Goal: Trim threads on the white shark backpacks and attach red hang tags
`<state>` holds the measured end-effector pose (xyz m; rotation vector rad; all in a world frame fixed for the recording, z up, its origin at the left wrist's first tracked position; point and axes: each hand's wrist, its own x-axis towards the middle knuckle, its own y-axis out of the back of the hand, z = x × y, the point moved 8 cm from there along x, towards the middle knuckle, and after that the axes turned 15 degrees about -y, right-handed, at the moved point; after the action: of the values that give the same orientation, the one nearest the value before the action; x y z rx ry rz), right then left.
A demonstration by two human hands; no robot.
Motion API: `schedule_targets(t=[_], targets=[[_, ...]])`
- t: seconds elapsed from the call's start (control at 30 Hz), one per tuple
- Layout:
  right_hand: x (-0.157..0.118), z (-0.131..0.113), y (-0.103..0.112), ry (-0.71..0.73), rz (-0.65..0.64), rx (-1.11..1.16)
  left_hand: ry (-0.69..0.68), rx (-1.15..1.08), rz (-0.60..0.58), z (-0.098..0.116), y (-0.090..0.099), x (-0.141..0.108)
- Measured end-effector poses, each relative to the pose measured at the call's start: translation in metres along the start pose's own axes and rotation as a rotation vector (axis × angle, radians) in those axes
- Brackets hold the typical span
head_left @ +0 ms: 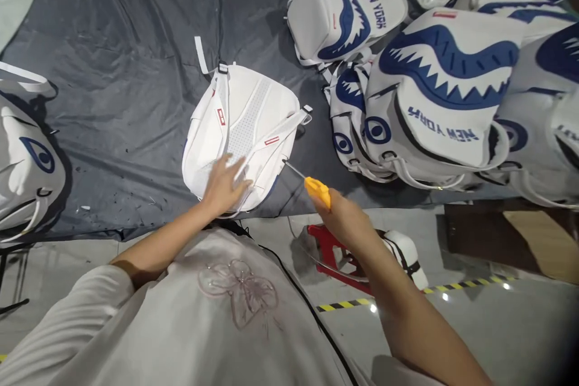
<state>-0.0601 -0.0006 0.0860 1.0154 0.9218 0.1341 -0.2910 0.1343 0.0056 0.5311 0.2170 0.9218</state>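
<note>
A white backpack (242, 111) lies with its strap side up on the dark sheet, near the edge. My left hand (225, 186) rests on its lower part, fingers spread over the padded back panel and a strap. My right hand (341, 214) is wrapped round the yellow handle of a thin metal tool (318, 190), right of the backpack. The tool's shaft points up and left, its tip at the backpack's right side. Whether the tip touches the fabric or lies under it, I cannot tell.
Several white and blue backpacks (446, 84) are piled at the right, and another (29, 163) lies at the left edge. The dark sheet (117, 84) covers the table. Below its front edge are a red stool (332, 256) and a brown box (488, 241).
</note>
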Motion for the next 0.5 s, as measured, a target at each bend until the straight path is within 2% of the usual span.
schedule_targets(t=[0.03, 0.1, 0.17, 0.2, 0.27, 0.37, 0.5], targets=[[-0.007, 0.003, -0.010, -0.019, -0.008, 0.002, 0.040, -0.057, 0.166, -0.009, 0.023, -0.006], [-0.023, -0.001, -0.037, 0.008, -0.061, -0.012, 0.297, -0.260, 0.442, -0.045, 0.057, -0.024], [-0.038, -0.011, -0.063, 0.038, -0.091, -0.033, 0.633, -0.553, 0.576, -0.083, 0.063, -0.042], [-0.043, -0.016, -0.073, 0.037, -0.082, -0.047, 0.758, -0.706, 0.591, -0.095, 0.058, -0.045], [-0.048, -0.023, -0.089, 0.015, -0.040, -0.071, 0.875, -0.964, 0.576, -0.105, 0.046, -0.042], [-0.044, -0.034, -0.104, -0.023, 0.041, -0.116, 0.886, -1.212, 0.500, -0.103, 0.028, -0.026], [-0.023, -0.050, -0.118, -0.096, 0.054, -0.056, 0.839, -1.440, 0.233, -0.086, -0.004, -0.012]])
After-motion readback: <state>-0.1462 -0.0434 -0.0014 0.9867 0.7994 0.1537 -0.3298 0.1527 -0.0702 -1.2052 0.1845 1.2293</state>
